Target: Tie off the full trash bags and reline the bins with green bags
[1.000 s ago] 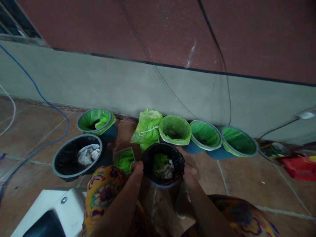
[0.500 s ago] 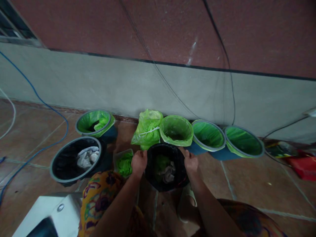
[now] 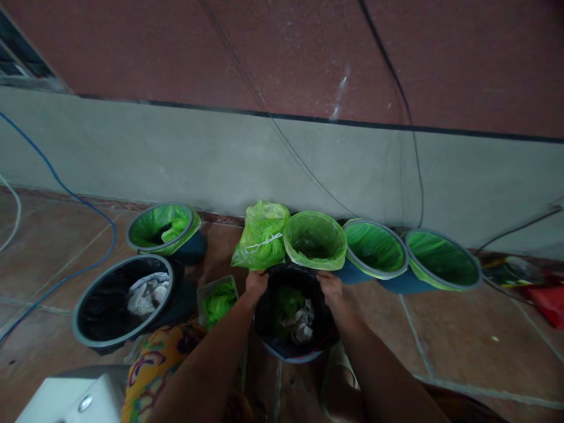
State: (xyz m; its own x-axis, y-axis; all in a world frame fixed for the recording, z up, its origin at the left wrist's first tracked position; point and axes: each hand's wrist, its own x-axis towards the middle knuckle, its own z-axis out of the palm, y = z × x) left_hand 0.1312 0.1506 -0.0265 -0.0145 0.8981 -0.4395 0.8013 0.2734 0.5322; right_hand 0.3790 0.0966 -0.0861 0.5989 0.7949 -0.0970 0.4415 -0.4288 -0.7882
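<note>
Between my hands is a bin lined with a black bag [image 3: 268,329], with crumpled pale paper [image 3: 303,324] and something green inside. My left hand [image 3: 256,284] is closed on the black bag's rim at the far left side. On the far right side of the same rim, my right hand [image 3: 329,285] is closed too. The fingertips of both hands are partly hidden by the bag edge. Just beyond the rim stand a tied green bag [image 3: 263,235] and a bin with a light green liner [image 3: 314,238]. A clear tub [image 3: 218,301] of green bags sits left of my left hand.
Two green-lined bins [image 3: 375,247] [image 3: 443,258] stand along the wall at right. At left are another green-lined bin [image 3: 161,228] and a large black-lined bin [image 3: 103,299] holding white cloth or paper. A blue hose [image 3: 106,247] crosses the floor; a white object [image 3: 79,399] stands front left.
Both hands have shifted inward and a little nearer each other along the black bag's far rim. The bin's pale lower edge now shows in front. The view has tilted slightly.
</note>
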